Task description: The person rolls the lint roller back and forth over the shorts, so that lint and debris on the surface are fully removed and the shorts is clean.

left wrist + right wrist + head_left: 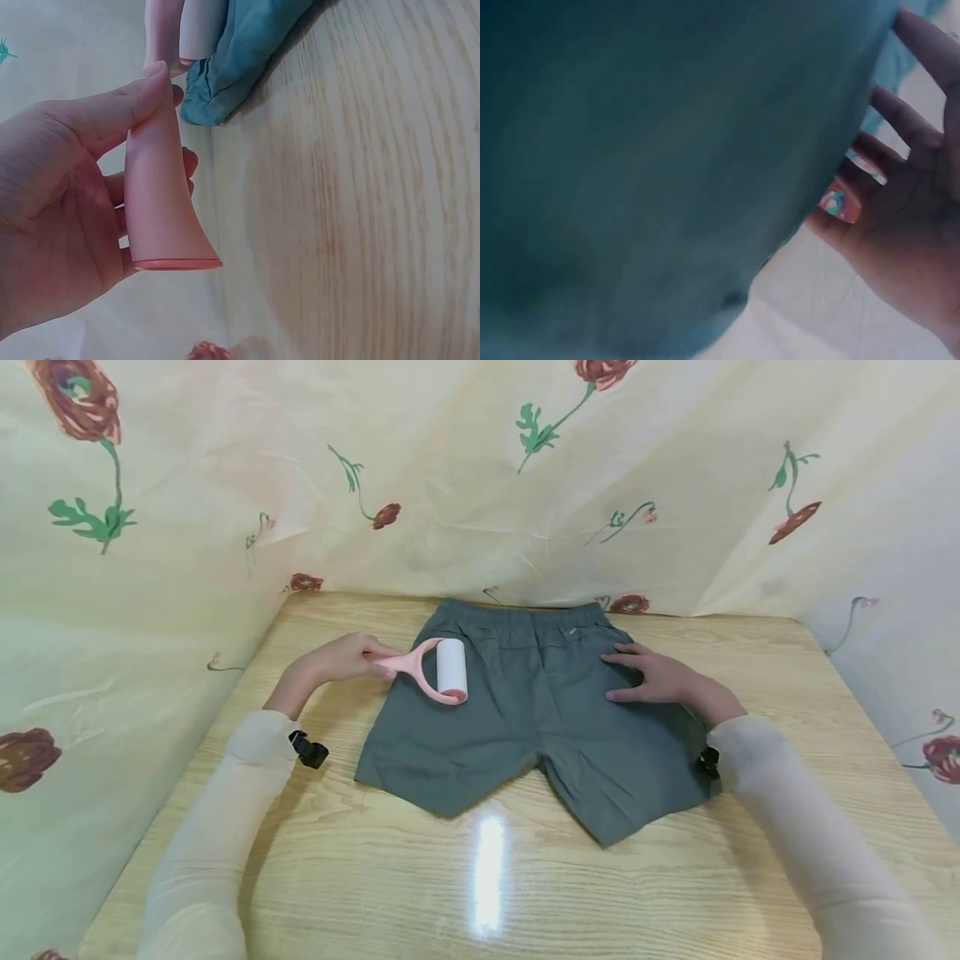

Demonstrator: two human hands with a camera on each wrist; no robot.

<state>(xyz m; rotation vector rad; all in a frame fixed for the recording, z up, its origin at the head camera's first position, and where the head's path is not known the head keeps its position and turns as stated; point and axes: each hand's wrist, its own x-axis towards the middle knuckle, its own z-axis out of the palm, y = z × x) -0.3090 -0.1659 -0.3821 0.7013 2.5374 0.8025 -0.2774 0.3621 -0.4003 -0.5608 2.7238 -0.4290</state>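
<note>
Grey-green shorts (495, 727) lie spread on the wooden table, waistband toward the back wall and legs toward the front. My left hand (348, 657) grips the pink handle of a lint roller (452, 668), whose white roll lies over the upper left part of the shorts. In the left wrist view, the thumb and fingers wrap the handle (161, 187), its flared end pointing away from the shorts. My right hand (656, 677) rests on the upper right part of the shorts with its fingers spread. The right wrist view shows those fingertips (889, 97) against the fabric.
A floral cloth (450, 510) hangs behind the table and along both sides. The wood tabletop (375, 877) extends in front of the shorts, with a bright light reflection on it. Small black devices (309, 750) are worn at both wrists.
</note>
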